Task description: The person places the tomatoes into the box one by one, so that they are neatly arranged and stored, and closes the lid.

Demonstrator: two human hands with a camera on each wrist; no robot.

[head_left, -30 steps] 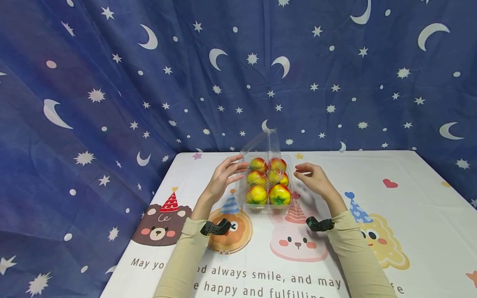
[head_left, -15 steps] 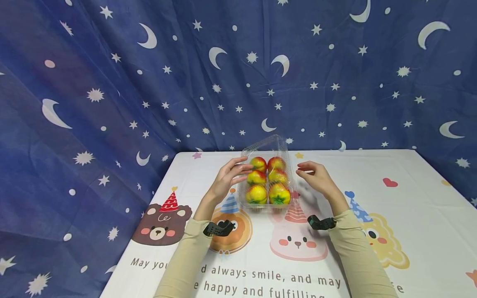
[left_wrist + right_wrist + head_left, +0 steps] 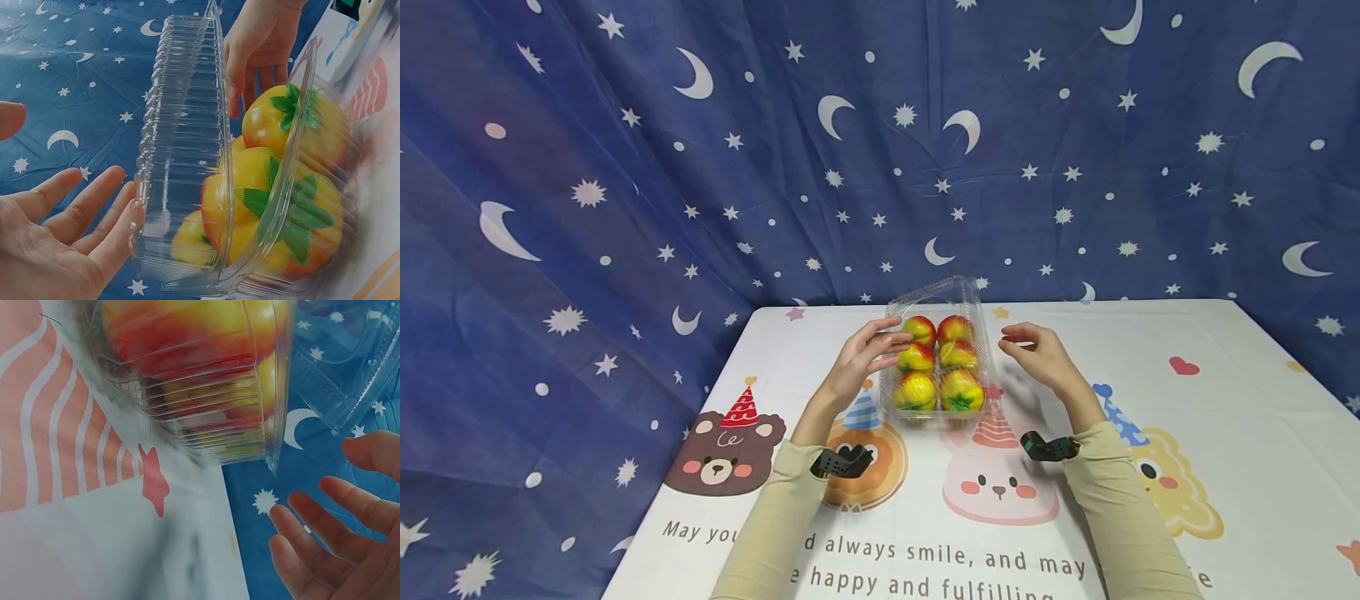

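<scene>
A clear plastic clamshell box (image 3: 904, 415) stands on the table in the head view, filled with several yellow-and-red fruits (image 3: 962, 392) with green leafy tops. Its ribbed lid (image 3: 187, 125) is raised at an angle over them. At the box's left side is my left hand (image 3: 861, 358), fingers spread; in the left wrist view a fingertip is right at the lid's edge. My right hand (image 3: 1032, 354) hovers just right of the box with fingers loosely bent and nothing in them. The right wrist view shows a gap between that hand (image 3: 350, 531) and the box.
A white tablecloth (image 3: 1150, 358) with printed cartoon animals and lettering covers the table. Behind and to the left hangs a blue curtain (image 3: 737, 183) with moons and stars. Each wrist wears a black strap-mounted device (image 3: 844, 461).
The lid has tilted from a more upright stance, its raised edge moving right over the fruits. My left hand has shifted slightly right; my right hand has drawn slightly away from the box.
</scene>
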